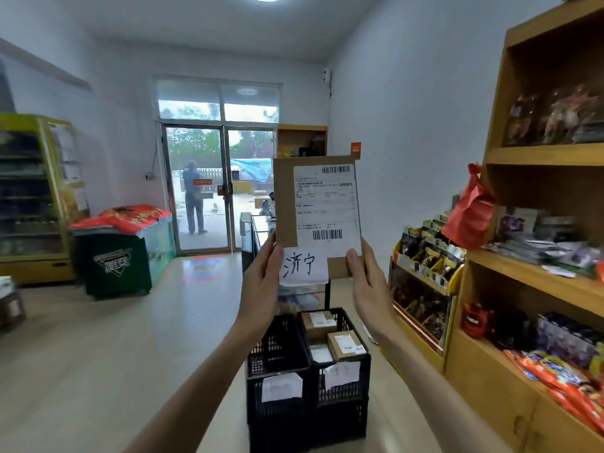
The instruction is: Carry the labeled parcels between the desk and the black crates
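I hold a flat brown cardboard parcel (pixel 315 210) upright at chest height, its white shipping label and a handwritten paper tag facing me. My left hand (pixel 263 282) grips its lower left edge, and my right hand (pixel 367 282) grips its lower right edge with the thumb on the front. Below on the floor stand two black crates side by side. The left crate (pixel 277 407) shows no parcels from here. The right crate (pixel 346 400) holds several labeled boxes (pixel 346 345). Each crate has a white paper tag on its front.
A wooden shelf unit (pixel 536 266) full of snacks lines the right side, with a yellow display rack (pixel 421 282) next to the crates. A green chest freezer (pixel 124 253) and a drinks cooler (pixel 32 197) stand at the left. Glass doors (pixel 199 188) lie ahead, a person outside.
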Demonstrator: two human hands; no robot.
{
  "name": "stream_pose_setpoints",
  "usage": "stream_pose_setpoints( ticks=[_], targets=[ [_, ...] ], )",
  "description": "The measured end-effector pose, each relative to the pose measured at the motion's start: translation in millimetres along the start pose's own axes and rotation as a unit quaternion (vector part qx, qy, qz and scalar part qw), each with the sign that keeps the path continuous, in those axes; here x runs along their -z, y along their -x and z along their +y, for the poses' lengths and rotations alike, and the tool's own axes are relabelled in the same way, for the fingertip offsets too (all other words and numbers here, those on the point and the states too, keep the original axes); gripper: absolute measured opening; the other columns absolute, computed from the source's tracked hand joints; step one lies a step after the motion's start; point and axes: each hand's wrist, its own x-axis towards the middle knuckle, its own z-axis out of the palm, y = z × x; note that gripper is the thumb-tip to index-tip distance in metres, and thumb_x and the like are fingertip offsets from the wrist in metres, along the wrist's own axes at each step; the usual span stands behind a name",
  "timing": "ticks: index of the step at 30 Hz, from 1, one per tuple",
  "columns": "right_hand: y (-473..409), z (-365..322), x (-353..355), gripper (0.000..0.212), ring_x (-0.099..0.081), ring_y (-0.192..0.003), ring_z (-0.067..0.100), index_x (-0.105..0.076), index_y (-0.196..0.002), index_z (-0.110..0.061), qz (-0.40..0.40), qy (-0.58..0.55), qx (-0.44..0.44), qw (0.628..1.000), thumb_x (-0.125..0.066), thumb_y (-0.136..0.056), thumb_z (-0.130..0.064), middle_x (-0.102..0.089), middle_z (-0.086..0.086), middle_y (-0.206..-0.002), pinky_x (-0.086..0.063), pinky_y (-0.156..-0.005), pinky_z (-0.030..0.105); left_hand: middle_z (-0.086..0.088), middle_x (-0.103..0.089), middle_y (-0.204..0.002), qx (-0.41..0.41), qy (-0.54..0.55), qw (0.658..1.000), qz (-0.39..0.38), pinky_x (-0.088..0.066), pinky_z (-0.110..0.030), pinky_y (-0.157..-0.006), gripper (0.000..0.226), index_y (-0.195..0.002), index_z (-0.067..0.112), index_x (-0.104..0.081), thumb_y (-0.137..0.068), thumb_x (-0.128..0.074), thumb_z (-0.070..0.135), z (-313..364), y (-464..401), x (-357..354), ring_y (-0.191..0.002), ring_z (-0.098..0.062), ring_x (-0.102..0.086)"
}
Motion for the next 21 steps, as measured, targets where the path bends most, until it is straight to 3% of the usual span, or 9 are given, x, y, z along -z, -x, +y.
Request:
stream_pose_setpoints(
  ticks=[4, 8, 14, 17, 19, 21],
  targets=[
    [-38.2, 24.6, 26.8, 0.031, -0.043, -0.093, -0.038, -0.028, -0.132, -0.041, -0.015, -0.022, -0.003, 1.000, -0.037, -0.108, -0.023, -0.045, -0.036, -0.115, -0.033, -0.077, -0.009, 0.025, -0.064, -0.120, -0.006, -0.033, 0.999, 0.013, -0.055, -0.013, -0.084, 0.029, -0.133, 0.043, -0.047, -0.107, -0.044, 0.030, -24.8, -32.0, -31.0, -0.101, 0.013, -0.065],
    [-72.5, 60.3, 59.5, 0.032, -0.047, -0.100, -0.034, -0.030, -0.136, -0.040, -0.025, -0.022, -0.001, 0.999, -0.037, -0.109, -0.025, -0.049, -0.033, -0.120, -0.035, -0.081, -0.007, 0.019, -0.063, -0.130, -0.009, -0.051, 0.998, 0.020, -0.054, -0.018, -0.094, 0.029, -0.131, 0.047, -0.049, -0.106, -0.045, 0.033, -58.2, -58.8, -65.2, -0.111, 0.008, -0.063],
    [-107.3, 118.1, 90.5, 0.031, -0.052, -0.108, -0.024, -0.038, -0.138, -0.037, -0.037, -0.041, -0.018, 0.998, -0.038, -0.109, -0.026, -0.054, -0.028, -0.124, -0.039, -0.084, -0.002, 0.016, -0.064, -0.127, -0.002, -0.061, 0.998, 0.023, -0.053, -0.013, -0.084, 0.032, -0.138, 0.036, -0.048, -0.109, -0.042, 0.025, -103.1, -82.0, -101.7, -0.106, 0.009, -0.065],
    [-125.7, 142.8, 98.6, 0.039, -0.054, -0.116, -0.015, -0.039, -0.147, -0.027, -0.043, -0.038, -0.018, 0.998, -0.039, -0.108, -0.027, -0.057, -0.024, -0.129, -0.041, -0.090, 0.002, 0.008, -0.065, -0.132, 0.002, -0.067, 0.997, 0.034, -0.055, -0.018, -0.091, 0.032, -0.139, 0.037, -0.047, -0.108, -0.042, 0.027, -124.6, -100.8, -111.6, -0.110, 0.006, -0.064],
    [-141.4, 160.5, 103.9, 0.043, -0.053, -0.120, -0.012, -0.038, -0.151, -0.024, -0.042, -0.035, -0.025, 0.998, -0.039, -0.108, -0.030, -0.057, -0.020, -0.133, -0.042, -0.095, 0.006, 0.012, -0.065, -0.129, 0.010, -0.069, 0.997, 0.037, -0.055, -0.021, -0.094, 0.032, -0.138, 0.038, -0.047, -0.108, -0.042, 0.027, -140.3, -114.1, -118.5, -0.110, 0.005, -0.064],
    [-156.4, 177.5, 107.6, 0.046, -0.053, -0.120, -0.011, -0.036, -0.152, -0.024, -0.040, -0.025, -0.034, 0.998, -0.039, -0.108, -0.033, -0.057, -0.018, -0.135, -0.043, -0.098, 0.008, 0.019, -0.065, -0.123, 0.015, -0.069, 0.997, 0.038, -0.055, -0.019, -0.087, 0.032, -0.137, 0.038, -0.047, -0.108, -0.042, 0.026, -156.9, -127.6, -124.4, -0.105, 0.007, -0.066]
  ],
)
